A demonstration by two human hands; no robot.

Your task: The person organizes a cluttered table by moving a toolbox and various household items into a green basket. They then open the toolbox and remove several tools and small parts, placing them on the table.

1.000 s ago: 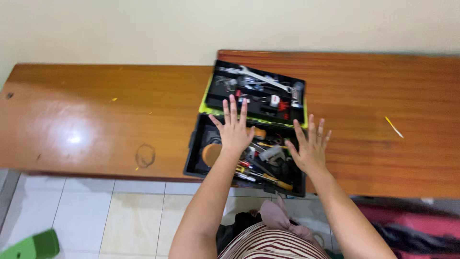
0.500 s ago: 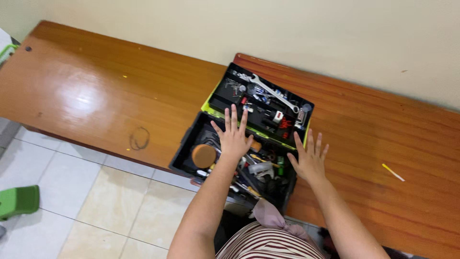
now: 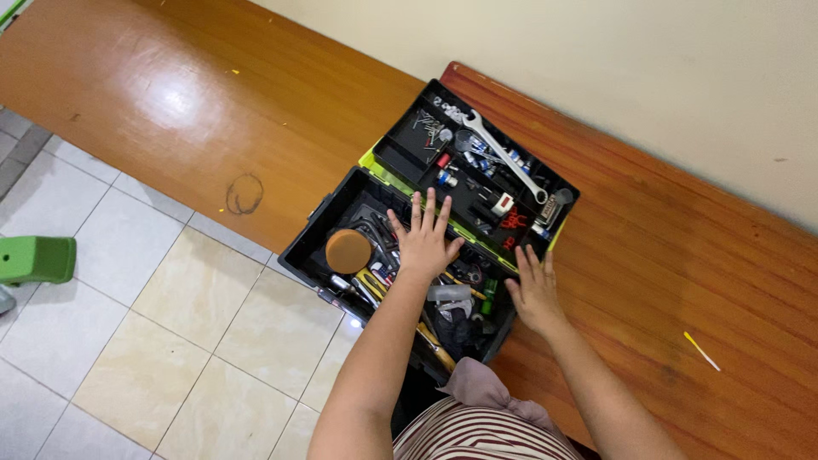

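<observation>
Our left hand point(image 3: 423, 243) & right hand point(image 3: 534, 292), fingers apart, press the toolbox point(image 3: 341, 200); it overhangs the surface point(image 3: 665, 255) edge, w/ tipping risk.

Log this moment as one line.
left hand flat on tools | right hand on toolbox edge | wrench in lid tray

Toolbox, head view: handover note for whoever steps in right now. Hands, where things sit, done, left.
Left hand: flat, fingers spread, resting on the tools in the toolbox base; grips nothing.
Right hand: flat, open, at the base's right edge where it meets the wooden bench; holds nothing.
Things: black toolbox lies open on the bench, lid tray folded back toward the wall with a silver wrench in it; round orange-brown disc in the base.
Done: box open.
Left: nothing picked out.
</observation>
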